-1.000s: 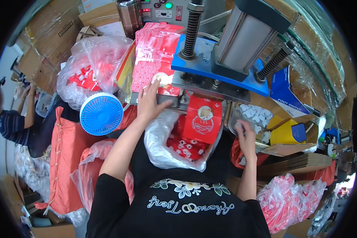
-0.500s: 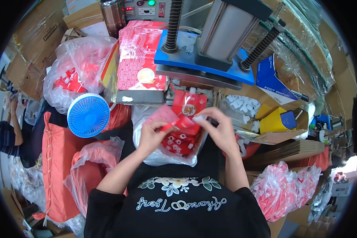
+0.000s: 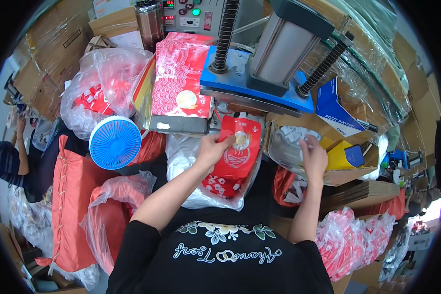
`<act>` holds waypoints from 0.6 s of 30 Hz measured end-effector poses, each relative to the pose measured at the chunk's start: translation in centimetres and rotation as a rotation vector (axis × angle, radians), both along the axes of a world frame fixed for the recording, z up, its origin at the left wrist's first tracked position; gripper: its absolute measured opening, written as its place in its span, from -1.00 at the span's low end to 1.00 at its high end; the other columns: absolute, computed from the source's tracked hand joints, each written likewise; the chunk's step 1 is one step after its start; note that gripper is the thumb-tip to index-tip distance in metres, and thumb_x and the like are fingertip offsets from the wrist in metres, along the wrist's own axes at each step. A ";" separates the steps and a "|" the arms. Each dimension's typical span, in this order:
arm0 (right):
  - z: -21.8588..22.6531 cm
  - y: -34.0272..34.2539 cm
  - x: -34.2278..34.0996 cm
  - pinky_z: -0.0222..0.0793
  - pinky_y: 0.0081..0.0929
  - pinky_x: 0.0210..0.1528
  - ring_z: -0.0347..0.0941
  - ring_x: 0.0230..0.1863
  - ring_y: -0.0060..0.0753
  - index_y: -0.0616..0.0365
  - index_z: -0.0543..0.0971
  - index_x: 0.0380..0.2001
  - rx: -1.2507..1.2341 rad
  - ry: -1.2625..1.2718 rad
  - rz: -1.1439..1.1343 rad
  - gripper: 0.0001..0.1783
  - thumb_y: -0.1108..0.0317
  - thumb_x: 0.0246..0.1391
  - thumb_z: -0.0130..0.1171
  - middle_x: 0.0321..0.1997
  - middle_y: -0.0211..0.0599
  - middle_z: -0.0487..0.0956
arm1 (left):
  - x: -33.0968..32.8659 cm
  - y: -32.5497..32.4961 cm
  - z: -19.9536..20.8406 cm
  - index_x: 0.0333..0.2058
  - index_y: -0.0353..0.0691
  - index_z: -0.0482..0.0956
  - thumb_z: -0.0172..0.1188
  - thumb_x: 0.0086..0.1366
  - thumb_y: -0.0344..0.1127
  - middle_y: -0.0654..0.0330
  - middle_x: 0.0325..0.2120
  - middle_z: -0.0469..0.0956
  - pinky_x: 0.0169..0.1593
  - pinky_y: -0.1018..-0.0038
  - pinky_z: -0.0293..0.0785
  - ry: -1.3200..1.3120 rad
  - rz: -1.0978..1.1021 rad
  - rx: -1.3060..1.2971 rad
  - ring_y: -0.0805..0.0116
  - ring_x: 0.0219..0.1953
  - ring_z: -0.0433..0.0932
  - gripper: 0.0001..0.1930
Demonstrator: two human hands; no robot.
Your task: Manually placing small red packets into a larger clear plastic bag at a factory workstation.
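Note:
Under the front of the press, a flat red pouch with a light round mark lies with its white spout end toward the machine. My left hand pinches its left edge between thumb and fingers. Below it, more red pouches with white spouts fill a container lined with a clear plastic bag. Off to the right, my right hand reaches over a clear tray of small white plastic pieces. Its fingers are bent, slightly apart, at the pile's edge; nothing shows between them.
The press has a blue plate and spring posts. A stack of red patterned packaging stands left of it. Nearby are a blue fan, a bag of red pouches and a cardboard box holding a yellow container. Another person works far left.
My right hand has moved from the pouch to the tray of white pieces. My left hand has shifted right and up, now holding a pouch flat in front of the press.

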State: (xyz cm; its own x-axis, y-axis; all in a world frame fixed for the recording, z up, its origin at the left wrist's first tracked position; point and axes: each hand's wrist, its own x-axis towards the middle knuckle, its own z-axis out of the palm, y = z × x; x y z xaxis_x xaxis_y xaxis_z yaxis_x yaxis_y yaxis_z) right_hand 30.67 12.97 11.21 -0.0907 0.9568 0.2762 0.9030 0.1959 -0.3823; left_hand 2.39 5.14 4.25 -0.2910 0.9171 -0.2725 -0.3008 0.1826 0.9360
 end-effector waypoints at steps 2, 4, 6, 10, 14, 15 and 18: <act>-0.9 0.4 2.9 0.51 -0.23 -0.19 0.61 -0.18 -0.07 0.04 0.62 -0.09 0.000 -0.144 -0.072 -0.65 0.10 0.14 0.20 -0.23 -0.14 0.67 | 0.5 0.8 1.6 -0.35 -0.44 0.66 0.33 0.24 -0.30 0.14 -0.48 0.65 -0.39 0.54 0.46 -0.252 0.031 -0.045 0.50 -0.49 0.56 -0.76; -2.2 0.6 3.9 0.49 -0.12 -0.21 0.60 -0.22 -0.01 0.04 0.64 -0.17 -0.104 -0.430 -0.101 -0.68 0.10 0.10 0.22 -0.30 -0.14 0.66 | 0.4 1.0 1.4 -0.34 -0.44 0.66 0.33 0.24 -0.31 0.12 -0.47 0.65 -0.40 0.54 0.47 -0.259 0.038 -0.058 0.49 -0.48 0.57 -0.76; -4.1 0.5 2.9 0.48 -0.06 -0.21 0.57 -0.25 0.05 0.09 0.64 -0.26 -0.116 -0.384 0.022 -0.72 0.15 0.06 0.25 -0.29 -0.06 0.60 | 0.0 1.3 0.8 -0.34 -0.44 0.65 0.32 0.25 -0.31 0.11 -0.47 0.65 -0.41 0.54 0.47 -0.255 0.040 -0.081 0.48 -0.47 0.59 -0.77; -5.8 0.1 -0.6 0.44 -0.16 -0.15 0.54 -0.19 0.05 0.16 0.65 -0.28 0.030 -0.071 0.168 -0.80 0.29 0.08 0.23 -0.25 -0.10 0.60 | -4.5 1.9 0.0 -0.28 -0.40 0.65 0.32 0.22 -0.31 0.16 -0.47 0.68 -0.28 0.48 0.51 0.499 -0.053 0.248 0.42 -0.38 0.65 -0.77; -5.7 1.3 -0.6 0.38 -0.48 -0.19 0.49 -0.30 -0.39 0.22 0.61 -0.21 -0.014 0.338 0.247 -0.80 0.40 0.08 0.25 -0.28 -0.21 0.59 | -10.8 0.9 0.4 0.30 -0.13 0.22 0.44 0.01 -0.07 -0.05 0.24 0.32 0.25 0.17 0.25 1.368 0.186 0.253 0.00 0.21 0.38 -0.10; -5.7 1.4 -0.4 0.36 -0.51 -0.19 0.47 -0.29 -0.45 0.22 0.61 -0.21 -0.044 0.417 0.242 -0.80 0.41 0.09 0.25 -0.30 -0.28 0.58 | -11.1 -0.2 -0.5 0.30 -0.12 0.23 0.44 0.01 -0.09 0.00 0.26 0.29 0.30 0.13 0.14 1.482 0.131 0.227 0.04 0.24 0.35 -0.12; -4.9 0.8 -1.1 0.34 -0.59 -0.22 0.43 -0.29 -0.58 0.20 0.61 -0.21 -0.137 0.605 0.235 -0.81 0.41 0.09 0.27 -0.32 -0.42 0.56 | -11.1 -3.7 -2.3 0.11 -0.10 0.49 0.35 0.09 -0.28 0.10 0.09 0.48 0.36 0.08 -0.01 1.472 0.126 0.294 0.11 0.18 0.42 -0.45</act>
